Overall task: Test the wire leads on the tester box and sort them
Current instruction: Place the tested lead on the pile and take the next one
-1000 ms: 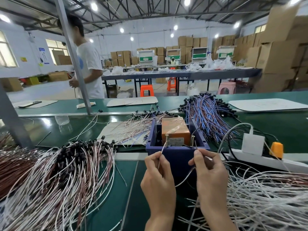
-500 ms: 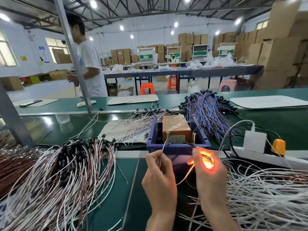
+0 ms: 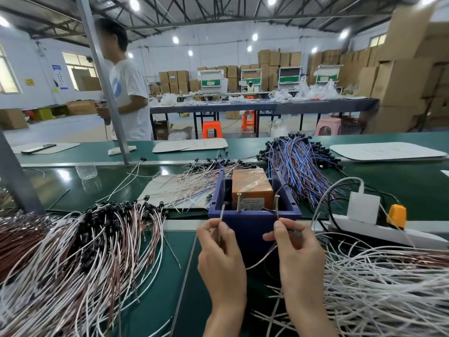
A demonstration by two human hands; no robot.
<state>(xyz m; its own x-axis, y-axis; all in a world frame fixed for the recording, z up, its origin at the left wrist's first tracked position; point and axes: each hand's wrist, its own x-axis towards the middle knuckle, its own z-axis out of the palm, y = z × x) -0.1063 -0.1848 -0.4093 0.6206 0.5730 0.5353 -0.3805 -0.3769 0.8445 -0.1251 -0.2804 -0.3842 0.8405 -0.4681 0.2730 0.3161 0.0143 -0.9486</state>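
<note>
Wire lead [image 3: 261, 260] looped just before tester box [image 3: 252, 224]; your L hand [image 3: 220, 259] & R hand [image 3: 297, 254] each had a pinch grip on one end, near the screws [image 3: 239, 201]. Test step, I'd judge; next needs sorting to a pile [image 3: 80, 259].

Green bench [image 3: 158, 276], glossy top. A blue box [image 3: 252, 222] stands at centre. From the box:
- 8 o'clock: heap of white and brown wires [image 3: 73, 263].
- 4 o'clock: heap of white wires [image 3: 376, 288].
- 1 o'clock: blue and brown wires [image 3: 298, 171].
- 10 o'clock: loose wires on a card sheet [image 3: 151, 190], with a clear bottle [image 3: 86, 171] farther out.
- 3 o'clock: white power strip [image 3: 413, 235].
</note>
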